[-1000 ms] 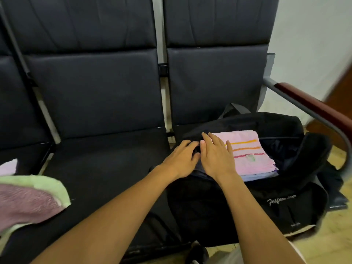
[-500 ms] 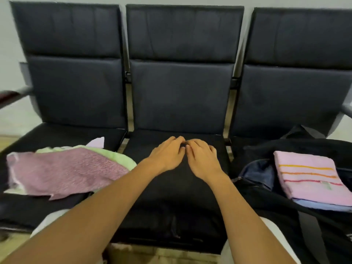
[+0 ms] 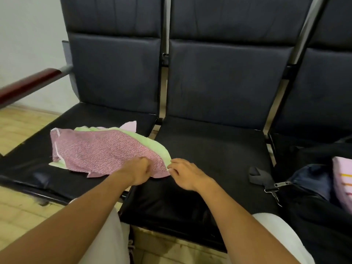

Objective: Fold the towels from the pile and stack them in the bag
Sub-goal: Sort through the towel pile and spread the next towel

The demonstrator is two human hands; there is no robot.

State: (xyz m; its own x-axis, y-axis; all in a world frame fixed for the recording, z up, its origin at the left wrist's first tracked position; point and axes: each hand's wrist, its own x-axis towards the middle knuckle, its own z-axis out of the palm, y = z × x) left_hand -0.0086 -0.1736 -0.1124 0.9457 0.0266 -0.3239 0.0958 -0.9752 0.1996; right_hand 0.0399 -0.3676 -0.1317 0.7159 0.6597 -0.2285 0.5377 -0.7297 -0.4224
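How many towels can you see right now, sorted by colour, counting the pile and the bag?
Mauve speckled towel, top of pile: 1
Light green towel, beneath it: 1
Pale pink towel, corner showing: 1
Pink striped towel, folded in the black bag: 1
Total: 4 visible

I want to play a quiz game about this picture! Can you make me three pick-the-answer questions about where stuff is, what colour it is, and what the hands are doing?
1. Where is the towel pile?
A. on the left seat
B. on the floor
C. inside the bag

2. What colour is the top towel of the pile?
A. blue
B. speckled pink
C. black

3. What are the hands doing?
A. resting on the knees
B. zipping the bag
C. taking hold of the top towel's near edge

Answers:
1 A, the pile lies on the left seat, far from the bag.
2 B, pink speckles cover it, with a green towel beneath.
3 C, the left hand and right hand curl at its edge.
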